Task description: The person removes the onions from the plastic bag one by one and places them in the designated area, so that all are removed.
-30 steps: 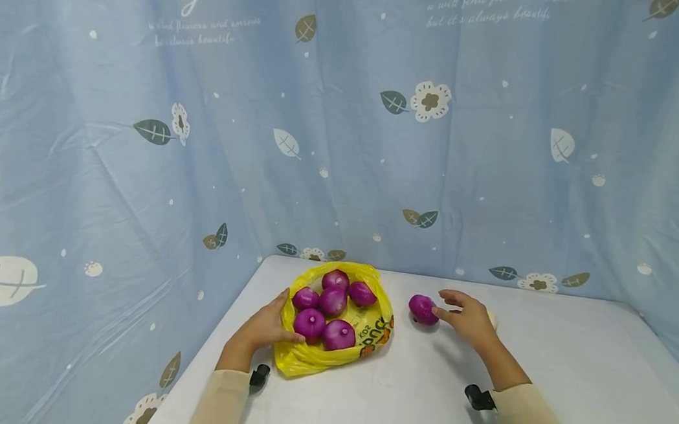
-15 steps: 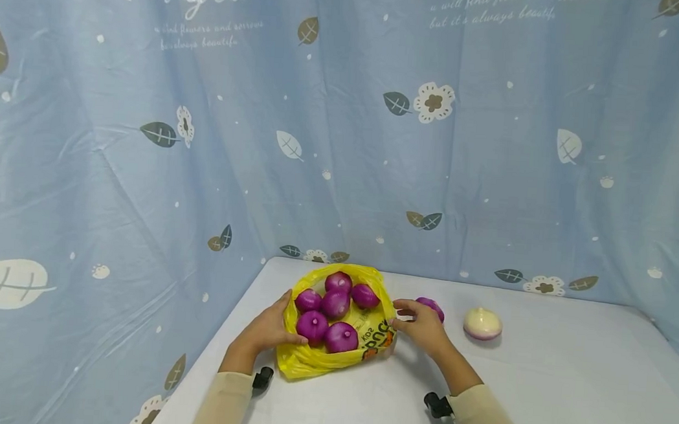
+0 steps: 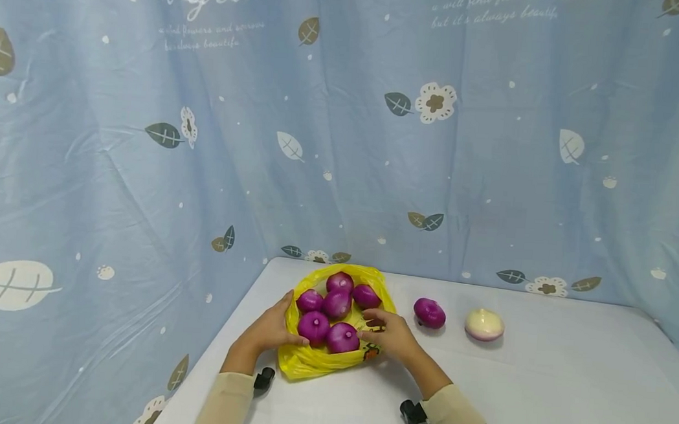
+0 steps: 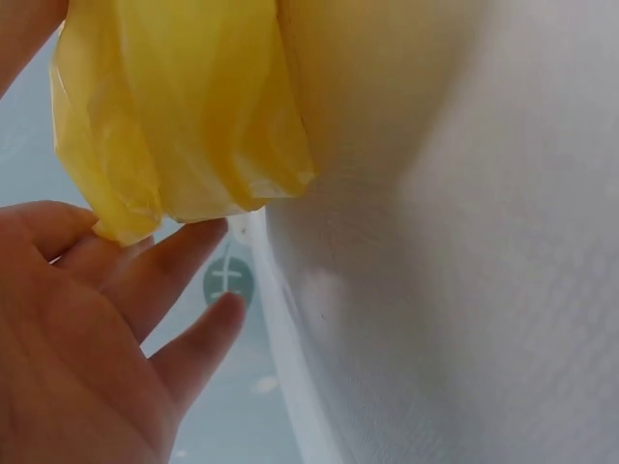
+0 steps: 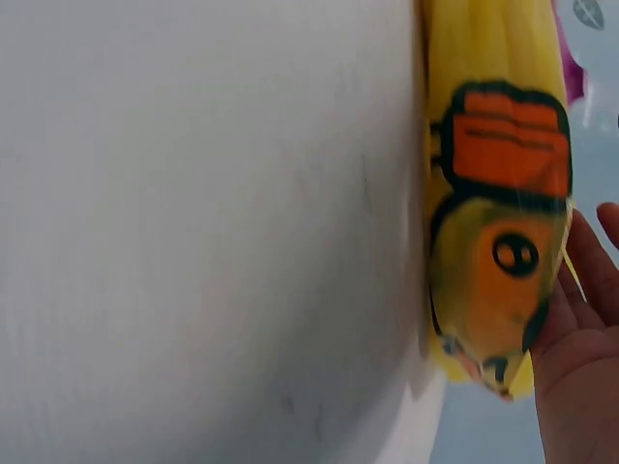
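Note:
A yellow plastic bag (image 3: 304,369) lies on the table with its mouth spread wide and several purple onions (image 3: 337,303) inside. My left hand (image 3: 266,329) holds the bag's left side, thumb over the near rim and fingers along the outer wall. In the left wrist view, that hand's fingers (image 4: 160,280) lie against the yellow plastic. My right hand (image 3: 393,335) reaches over the bag's right rim, fingers parted and loosely bent, close to the front right onion (image 3: 343,338). The right wrist view shows the hand (image 5: 580,338) behind the bag's printed side (image 5: 503,242).
Right of the bag, another purple onion (image 3: 429,313) sits on the white table (image 3: 569,369). Farther right is a pale onion with a purple base (image 3: 484,325). A blue patterned curtain (image 3: 344,141) hangs behind the table and along its left side.
My right hand has moved left, from beside the loose purple onion to over the bag's right rim, uncovering the pale onion. My left hand stays on the bag.

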Demonstrator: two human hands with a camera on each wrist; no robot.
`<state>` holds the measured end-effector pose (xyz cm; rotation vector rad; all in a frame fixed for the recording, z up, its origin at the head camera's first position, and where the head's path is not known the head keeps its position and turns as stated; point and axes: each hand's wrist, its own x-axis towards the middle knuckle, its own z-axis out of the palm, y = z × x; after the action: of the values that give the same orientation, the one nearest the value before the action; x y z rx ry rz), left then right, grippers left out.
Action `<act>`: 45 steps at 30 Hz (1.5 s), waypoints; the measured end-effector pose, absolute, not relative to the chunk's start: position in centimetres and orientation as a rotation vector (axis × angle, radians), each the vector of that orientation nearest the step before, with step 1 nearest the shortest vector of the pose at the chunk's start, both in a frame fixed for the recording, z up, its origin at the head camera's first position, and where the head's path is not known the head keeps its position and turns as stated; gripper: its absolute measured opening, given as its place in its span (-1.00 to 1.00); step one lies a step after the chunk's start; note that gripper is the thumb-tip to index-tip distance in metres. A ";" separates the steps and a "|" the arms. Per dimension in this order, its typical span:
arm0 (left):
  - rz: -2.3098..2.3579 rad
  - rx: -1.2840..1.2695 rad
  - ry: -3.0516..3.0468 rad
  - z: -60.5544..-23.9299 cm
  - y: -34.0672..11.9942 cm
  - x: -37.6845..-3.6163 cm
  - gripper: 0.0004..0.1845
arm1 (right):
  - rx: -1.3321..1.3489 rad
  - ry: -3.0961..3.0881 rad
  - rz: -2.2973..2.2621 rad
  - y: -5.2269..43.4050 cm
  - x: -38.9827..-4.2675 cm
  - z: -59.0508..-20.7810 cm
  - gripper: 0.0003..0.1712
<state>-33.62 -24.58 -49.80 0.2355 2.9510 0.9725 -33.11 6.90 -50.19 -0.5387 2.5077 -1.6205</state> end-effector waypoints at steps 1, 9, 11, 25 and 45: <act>0.978 0.237 2.949 -49.8 -24.6 -33.6 0.45 | -0.556 2.498 -1.618 6.7 -33.1 -50.3 -0.34; 0.990 0.257 2.939 -49.5 -24.2 -33.8 0.42 | -0.578 2.446 -1.564 5.7 -32.7 -50.6 -0.28; 0.986 0.257 2.941 -49.5 -24.2 -33.8 0.42 | -0.611 2.463 -1.534 5.5 -32.6 -50.7 -0.26; 1.000 0.217 2.939 -50.5 -25.0 -33.8 0.49 | -0.620 2.571 -1.354 4.0 -32.2 -51.4 -0.17; 0.992 0.215 2.930 -50.1 -25.0 -33.5 0.47 | -0.497 2.564 -1.445 4.6 -31.9 -50.9 -0.16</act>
<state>-33.49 -25.03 -50.07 0.2146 2.9305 0.9924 -31.90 4.55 -50.94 -0.4971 2.5640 -1.4452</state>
